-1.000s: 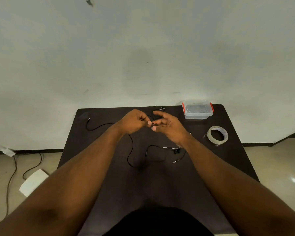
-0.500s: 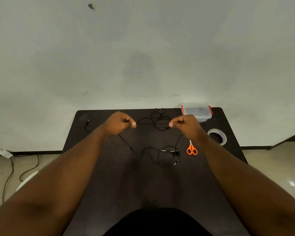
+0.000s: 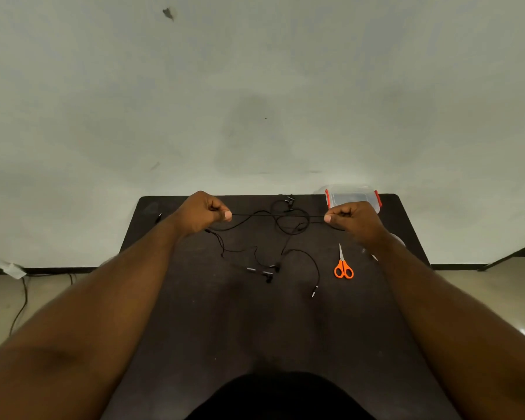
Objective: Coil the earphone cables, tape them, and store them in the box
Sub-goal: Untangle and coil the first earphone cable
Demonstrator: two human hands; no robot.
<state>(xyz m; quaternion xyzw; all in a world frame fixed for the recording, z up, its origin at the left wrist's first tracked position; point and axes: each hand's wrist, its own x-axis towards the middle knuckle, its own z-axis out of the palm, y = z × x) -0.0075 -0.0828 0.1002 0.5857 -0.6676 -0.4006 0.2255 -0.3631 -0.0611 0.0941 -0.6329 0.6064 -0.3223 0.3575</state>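
A black earphone cable [image 3: 278, 216] is stretched taut between my two hands above the dark table [image 3: 212, 328]. My left hand [image 3: 202, 213] pinches one end at the left, my right hand [image 3: 353, 218] pinches the other at the right. More black earphone cable lies in loose loops [image 3: 291, 225] on the table under the taut stretch, with earbuds and plugs [image 3: 267, 272] nearer to me. A clear plastic box with red clips [image 3: 352, 197] stands at the far right corner, partly behind my right hand. The tape roll is mostly hidden by my right forearm.
Orange-handled scissors [image 3: 343, 266] lie on the table right of the loose cables, points away from me. A plain wall [image 3: 255, 101] rises just behind the table. On the floor at the left run dark cords [image 3: 20, 301].
My hands, close together a second ago, have moved apart sideways and pulled the cable straight between them. The scissors have come into view as my right arm shifted.
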